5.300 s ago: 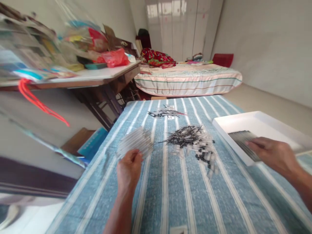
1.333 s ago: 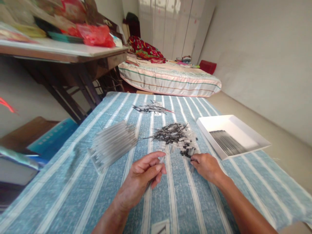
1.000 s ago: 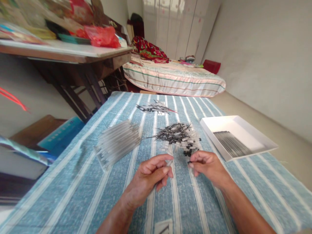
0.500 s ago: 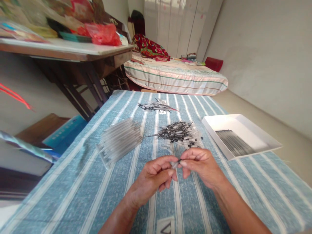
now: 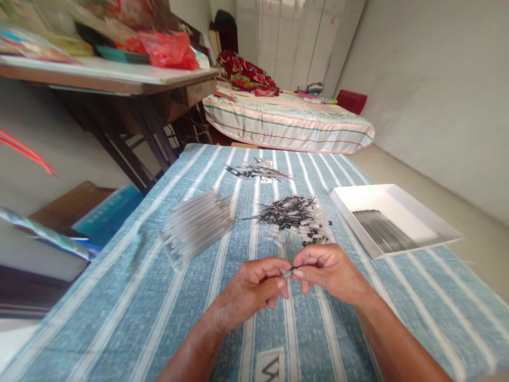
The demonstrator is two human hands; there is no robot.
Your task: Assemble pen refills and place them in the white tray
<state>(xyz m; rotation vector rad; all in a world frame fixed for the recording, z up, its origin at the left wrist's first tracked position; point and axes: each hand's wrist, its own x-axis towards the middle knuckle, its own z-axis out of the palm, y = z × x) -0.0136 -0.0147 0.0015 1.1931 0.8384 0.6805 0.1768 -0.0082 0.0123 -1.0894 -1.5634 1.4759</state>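
My left hand (image 5: 258, 289) is closed around a slim clear pen barrel (image 5: 285, 274), mostly hidden by the fingers. Fingertip to fingertip with it, my right hand (image 5: 328, 271) pinches a small black part (image 5: 293, 269) at the barrel's end. Whether the part sits inside the barrel or only touches it, I cannot tell. Just beyond both hands lies a loose heap of small black and clear pen parts (image 5: 292, 215). A neat stack of clear barrels (image 5: 201, 223) rests on the cloth to the left.
At the right, a white open box (image 5: 421, 212) holds a row of dark-filled tubes (image 5: 384, 231). Thin black and clear pieces (image 5: 258, 171) lie at the table's far end. A lettered label (image 5: 270, 366) is near the front edge. A cluttered desk (image 5: 119, 74) stands left, a bed (image 5: 294, 119) behind.
From the loose heap, my right hand has brought a small black part to the barrel in my left hand. Earlier, my hands were at the barrel stack and the white box.
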